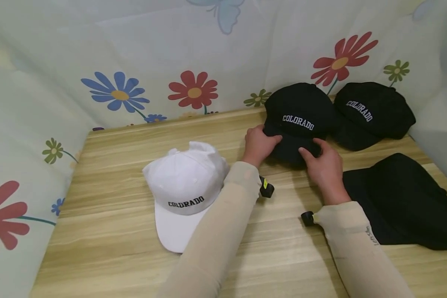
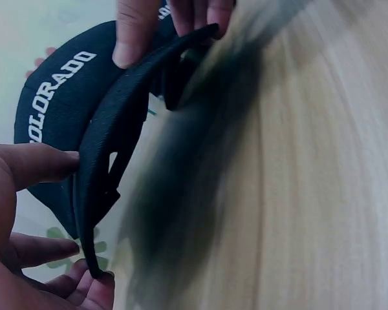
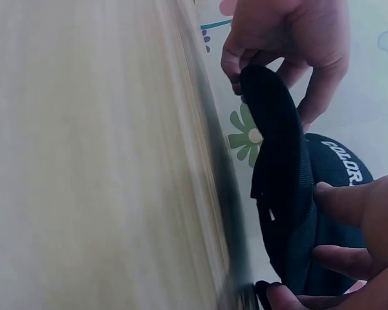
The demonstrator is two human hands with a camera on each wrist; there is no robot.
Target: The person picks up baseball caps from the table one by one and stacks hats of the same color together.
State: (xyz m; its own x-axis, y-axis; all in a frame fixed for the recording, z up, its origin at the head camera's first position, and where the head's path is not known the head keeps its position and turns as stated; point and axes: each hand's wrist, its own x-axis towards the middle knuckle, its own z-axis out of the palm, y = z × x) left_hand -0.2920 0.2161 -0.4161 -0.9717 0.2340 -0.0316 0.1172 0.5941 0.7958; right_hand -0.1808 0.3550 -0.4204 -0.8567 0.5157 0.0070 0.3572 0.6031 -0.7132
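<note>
A black baseball cap [image 1: 298, 105] with white COLORADO lettering is held by its brim between both hands. My left hand [image 1: 260, 145] pinches the brim's left side, thumb on top and fingers below, as the left wrist view shows. On the opposite side, my right hand [image 1: 324, 165] pinches the brim the same way. In the left wrist view the cap's brim [image 2: 119, 106] stands above the table, with a dark shadow beneath. The right wrist view shows the brim [image 3: 278, 148] curved between the two hands.
A second black COLORADO cap [image 1: 376, 111] sits at the back right, close beside the held one. Another black cap [image 1: 402, 198] lies near the right arm. A white COLORADO cap [image 1: 186, 182] rests left of the left forearm on the wooden table [image 1: 108, 215]. Flowered cloth [image 1: 152, 54] hangs behind.
</note>
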